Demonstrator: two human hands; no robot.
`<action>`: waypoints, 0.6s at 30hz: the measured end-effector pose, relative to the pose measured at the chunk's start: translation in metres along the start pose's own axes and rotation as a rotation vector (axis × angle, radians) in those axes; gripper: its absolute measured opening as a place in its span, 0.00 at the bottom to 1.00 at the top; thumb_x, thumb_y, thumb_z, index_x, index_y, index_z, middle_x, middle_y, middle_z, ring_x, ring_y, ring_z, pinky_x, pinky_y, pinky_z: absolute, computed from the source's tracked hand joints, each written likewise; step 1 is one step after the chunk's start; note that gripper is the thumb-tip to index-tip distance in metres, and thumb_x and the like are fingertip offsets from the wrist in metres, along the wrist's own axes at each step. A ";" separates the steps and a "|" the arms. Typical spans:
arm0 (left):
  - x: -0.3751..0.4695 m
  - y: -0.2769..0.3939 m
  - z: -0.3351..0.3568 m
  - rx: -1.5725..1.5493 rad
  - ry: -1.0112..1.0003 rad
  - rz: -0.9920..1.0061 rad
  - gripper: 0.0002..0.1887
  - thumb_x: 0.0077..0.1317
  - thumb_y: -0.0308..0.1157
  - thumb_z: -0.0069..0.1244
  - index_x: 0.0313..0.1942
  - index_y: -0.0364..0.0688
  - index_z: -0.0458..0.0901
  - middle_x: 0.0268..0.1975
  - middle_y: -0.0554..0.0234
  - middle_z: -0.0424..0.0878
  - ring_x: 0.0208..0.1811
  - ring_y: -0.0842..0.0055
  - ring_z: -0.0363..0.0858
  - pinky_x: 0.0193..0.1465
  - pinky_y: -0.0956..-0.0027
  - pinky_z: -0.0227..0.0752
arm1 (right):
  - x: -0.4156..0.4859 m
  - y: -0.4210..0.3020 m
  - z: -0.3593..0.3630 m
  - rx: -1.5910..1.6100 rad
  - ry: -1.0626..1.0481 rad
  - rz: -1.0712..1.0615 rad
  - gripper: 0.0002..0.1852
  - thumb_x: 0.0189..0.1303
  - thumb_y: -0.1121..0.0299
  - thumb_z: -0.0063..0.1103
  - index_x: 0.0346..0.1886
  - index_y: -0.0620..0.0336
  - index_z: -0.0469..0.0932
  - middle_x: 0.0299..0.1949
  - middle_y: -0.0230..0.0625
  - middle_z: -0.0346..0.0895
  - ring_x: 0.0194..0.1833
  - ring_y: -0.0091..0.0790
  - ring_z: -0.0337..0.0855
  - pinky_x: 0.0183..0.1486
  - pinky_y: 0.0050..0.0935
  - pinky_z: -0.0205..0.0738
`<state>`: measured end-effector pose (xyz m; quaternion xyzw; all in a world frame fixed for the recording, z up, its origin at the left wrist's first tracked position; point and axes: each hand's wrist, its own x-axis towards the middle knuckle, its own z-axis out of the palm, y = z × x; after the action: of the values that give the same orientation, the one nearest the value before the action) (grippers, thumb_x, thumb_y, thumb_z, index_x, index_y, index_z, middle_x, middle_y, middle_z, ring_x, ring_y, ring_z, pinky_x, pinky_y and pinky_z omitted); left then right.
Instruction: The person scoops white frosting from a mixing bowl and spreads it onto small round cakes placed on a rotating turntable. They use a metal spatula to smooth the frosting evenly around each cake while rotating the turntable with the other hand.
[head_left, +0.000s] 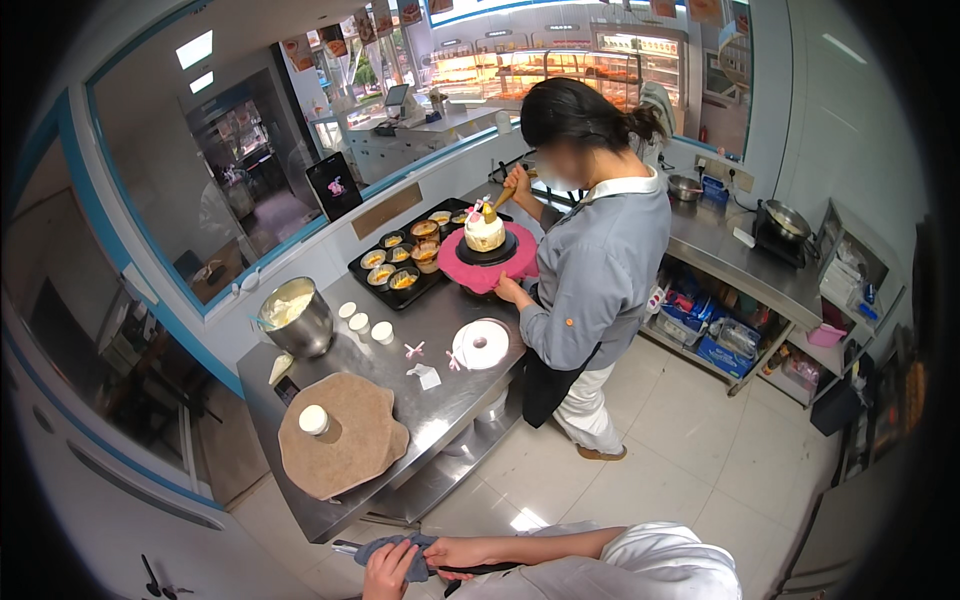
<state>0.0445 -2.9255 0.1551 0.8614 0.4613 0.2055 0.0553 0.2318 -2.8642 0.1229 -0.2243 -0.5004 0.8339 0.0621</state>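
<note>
At the bottom of the view my left hand (391, 566) grips a grey-blue cloth (417, 546), which is folded around a flat metal blade (345, 547). The blade's tip sticks out to the left of the cloth. My right hand (459, 553) is closed at the cloth's right side, apparently on the tool's dark handle; its fingers are partly hidden. Beyond my hands, a white-topped cup (313, 420) stands on a brown cloth-covered round stand (341, 465) on the steel table (442, 405).
A co-worker (600, 240) pipes onto a small cake (484, 229) on a pink-covered turntable (454, 262). Also on the table are a steel bowl of cream (296, 319), a piping bag (281, 367), a phone (286, 389), small cups (382, 332) and a black tray (382, 300) of filled cups.
</note>
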 end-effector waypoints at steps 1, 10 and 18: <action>0.000 -0.001 0.000 0.001 0.006 0.007 0.30 0.47 0.18 0.44 0.55 0.41 0.73 0.56 0.57 0.72 0.56 0.57 0.68 0.58 0.57 0.62 | 0.000 0.000 0.000 0.007 -0.006 0.003 0.12 0.70 0.68 0.36 0.29 0.60 0.65 0.16 0.31 0.67 0.10 0.21 0.64 0.11 0.21 0.59; -0.006 -0.009 -0.009 -0.008 -0.013 -0.002 0.32 0.44 0.16 0.43 0.55 0.40 0.72 0.57 0.55 0.72 0.57 0.57 0.68 0.59 0.58 0.62 | 0.003 0.004 0.002 0.020 -0.012 0.022 0.11 0.70 0.69 0.33 0.37 0.62 0.68 0.17 0.31 0.66 0.10 0.20 0.63 0.11 0.20 0.59; -0.012 -0.016 -0.014 0.004 -0.045 -0.034 0.34 0.43 0.16 0.44 0.56 0.40 0.71 0.58 0.57 0.71 0.58 0.57 0.67 0.60 0.58 0.61 | 0.001 0.004 0.001 0.034 -0.047 0.053 0.14 0.70 0.70 0.32 0.50 0.61 0.69 0.18 0.31 0.66 0.11 0.19 0.63 0.12 0.20 0.59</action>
<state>0.0207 -2.9275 0.1595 0.8578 0.4751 0.1843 0.0674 0.2308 -2.8662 0.1191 -0.2168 -0.4813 0.8487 0.0321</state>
